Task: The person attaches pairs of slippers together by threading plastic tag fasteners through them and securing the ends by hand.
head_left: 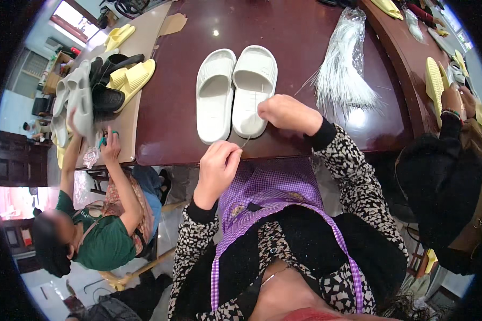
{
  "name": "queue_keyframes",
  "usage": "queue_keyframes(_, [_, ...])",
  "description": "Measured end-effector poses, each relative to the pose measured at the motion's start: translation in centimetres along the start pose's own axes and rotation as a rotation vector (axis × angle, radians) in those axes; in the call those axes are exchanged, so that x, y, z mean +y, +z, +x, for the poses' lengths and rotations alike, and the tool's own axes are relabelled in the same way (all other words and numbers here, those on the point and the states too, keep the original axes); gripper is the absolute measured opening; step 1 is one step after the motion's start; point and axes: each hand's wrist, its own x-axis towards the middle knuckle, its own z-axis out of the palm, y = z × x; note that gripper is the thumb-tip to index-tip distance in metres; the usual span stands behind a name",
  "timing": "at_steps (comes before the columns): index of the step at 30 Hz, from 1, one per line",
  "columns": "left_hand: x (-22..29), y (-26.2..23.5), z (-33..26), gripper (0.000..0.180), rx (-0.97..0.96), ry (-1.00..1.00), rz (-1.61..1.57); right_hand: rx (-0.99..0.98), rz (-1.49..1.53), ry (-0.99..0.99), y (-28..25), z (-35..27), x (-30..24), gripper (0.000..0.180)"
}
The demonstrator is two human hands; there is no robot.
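Note:
Two white slide sandals (pixel 235 93) lie side by side, soles down, on the dark red table (pixel 171 112) in front of me. My left hand (pixel 218 163) is at the table's near edge, fingers pinched on a thin clear plastic strand (pixel 246 140). My right hand (pixel 288 113) rests by the heel of the right sandal, fingers closed on the same strand's other end. The strand is faint and hard to follow between the hands.
A bundle of clear plastic strands (pixel 344 69) lies on the table to the right. At left, a seated person in green (pixel 99 235) handles grey sandals beside yellow and black ones (pixel 120 80). At right, another person's hands (pixel 458 101) hold a yellow sandal.

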Motion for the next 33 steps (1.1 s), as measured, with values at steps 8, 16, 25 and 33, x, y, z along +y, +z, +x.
queue_keyframes(8, [-4.7,2.7,5.1,0.01,0.022,-0.015,0.181,0.221,-0.216,0.039,0.4,3.2,2.0,0.016])
queue_keyframes(16, [-7.6,3.5,8.8,0.013,0.034,-0.008,0.257,0.394,0.05,0.091,-2.3,1.2,1.8,0.033])
queue_keyframes(25, [-6.4,2.1,7.0,0.013,-0.017,-0.113,0.357,0.453,0.313,0.357,-5.5,2.0,6.5,0.027])
queue_keyframes(33, [-6.5,1.0,5.2,0.014,0.009,-0.083,0.553,0.418,0.183,0.388,-4.2,4.2,9.9,0.022])
